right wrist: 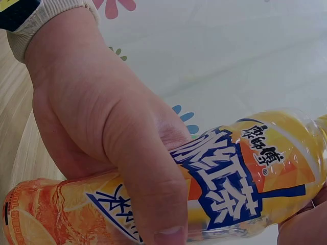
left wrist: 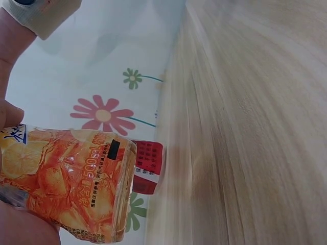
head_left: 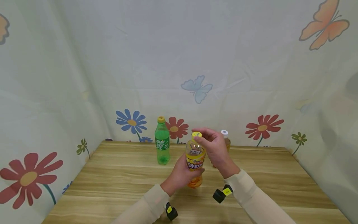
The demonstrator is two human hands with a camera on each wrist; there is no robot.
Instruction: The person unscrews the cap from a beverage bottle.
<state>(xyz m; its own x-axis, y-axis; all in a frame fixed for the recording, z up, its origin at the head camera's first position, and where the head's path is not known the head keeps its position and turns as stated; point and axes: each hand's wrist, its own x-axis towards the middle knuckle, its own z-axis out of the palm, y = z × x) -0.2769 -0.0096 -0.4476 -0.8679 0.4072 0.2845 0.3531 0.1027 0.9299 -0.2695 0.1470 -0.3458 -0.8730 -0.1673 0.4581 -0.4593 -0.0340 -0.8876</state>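
My left hand [head_left: 181, 172] grips an iced tea bottle [head_left: 195, 158] round its lower half, with the thumb across the front. A yellow and orange label covers the bottle, and amber liquid shows inside. The base of the bottle [left wrist: 76, 184] hangs just above the table in the left wrist view. At its top, the thumb and index finger of my right hand [head_left: 215, 147] pinch the yellow cap [head_left: 197, 134]. Only a bit of that right hand [right wrist: 306, 224] shows at the edge of the right wrist view. The bottle is nearly upright.
A green soda bottle [head_left: 162, 140] with a yellow cap stands at the back of the wooden table [head_left: 117, 174]. Behind my right hand is another bottle with a white cap [head_left: 224, 133], partly hidden. A flowered curtain [head_left: 156, 62] encloses the back and sides.
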